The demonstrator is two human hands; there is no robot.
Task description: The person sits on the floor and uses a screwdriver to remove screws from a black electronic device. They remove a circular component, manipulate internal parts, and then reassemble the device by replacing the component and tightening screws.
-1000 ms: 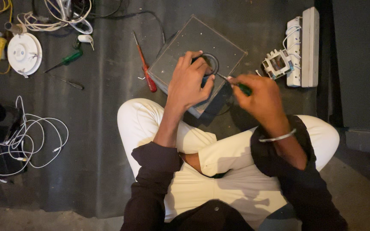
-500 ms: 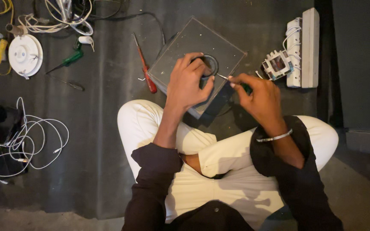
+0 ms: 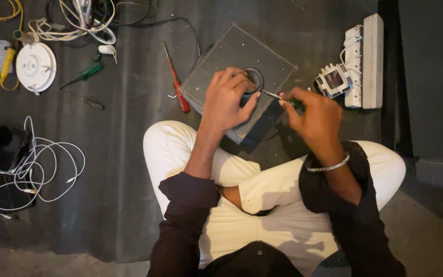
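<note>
both hands (image 3: 229,100) over grey box (image 3: 221,61)

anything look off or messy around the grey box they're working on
Nothing looks broken. The grey box rests tilted on the person's knee, left hand steadying it, right hand holding a small screwdriver. Loose white cable and a red screwdriver lie scattered on the floor.

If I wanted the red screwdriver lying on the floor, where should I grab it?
Probably take the red screwdriver by its thick red handle, the end nearer the person's knee, coming from above. It lies flat on the floor, with a thin metal shaft pointing away, and bare floor lies on its left.
</note>
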